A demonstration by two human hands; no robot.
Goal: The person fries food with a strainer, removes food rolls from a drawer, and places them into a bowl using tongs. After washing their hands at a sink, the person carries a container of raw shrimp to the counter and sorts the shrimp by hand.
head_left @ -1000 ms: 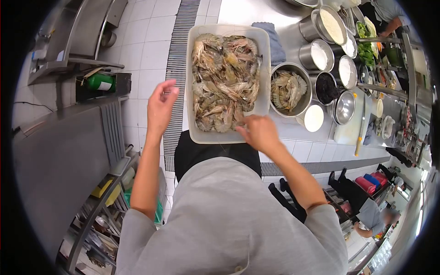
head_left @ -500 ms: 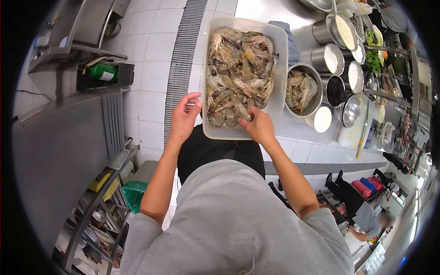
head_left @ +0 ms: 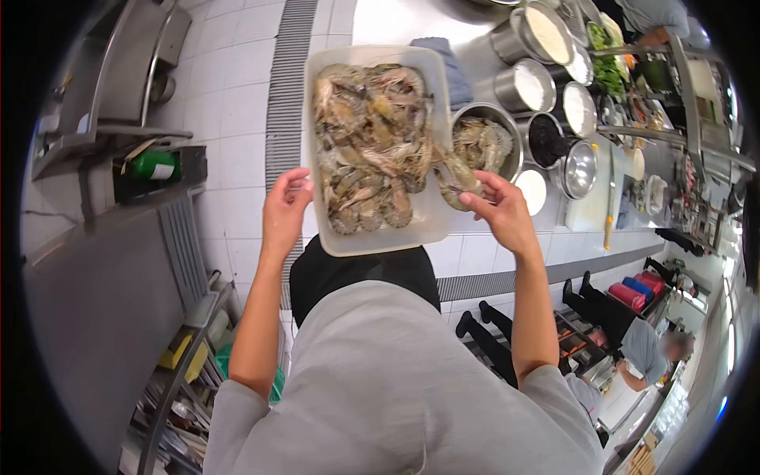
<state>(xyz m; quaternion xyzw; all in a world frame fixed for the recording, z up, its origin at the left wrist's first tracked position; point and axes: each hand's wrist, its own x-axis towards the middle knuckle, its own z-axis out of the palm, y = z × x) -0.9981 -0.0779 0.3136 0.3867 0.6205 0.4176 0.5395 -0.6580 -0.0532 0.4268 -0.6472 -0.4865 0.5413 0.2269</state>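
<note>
My right hand (head_left: 504, 207) is closed on a whole raw prawn (head_left: 454, 176), pinched between thumb and fingers. The prawn hangs over the right rim of a translucent plastic tub (head_left: 431, 226), beside a round metal bowl (head_left: 516, 162) that holds more prawns (head_left: 480, 144). Heaped raw prawns (head_left: 370, 142) with heads and feelers fill much of the tub. By the tub's left rim is my left hand (head_left: 286, 207), open, its fingers loosely bent and thumb apart. Whether its fingertips touch the rim I cannot tell.
A folded blue-grey cloth (head_left: 440, 71) lies behind the tub on the steel counter (head_left: 388, 20). Metal pots (head_left: 528, 85), a pot of dark stuff (head_left: 548, 141) and a knife (head_left: 609, 210) on a cutting board (head_left: 586, 207) are to the right. Another person (head_left: 645, 344) stands at lower right.
My right hand has lifted a prawn from the heap and carried it right, across the tub's rim to the bowl's edge. My left hand stays beside the tub. The whole view has shifted.
</note>
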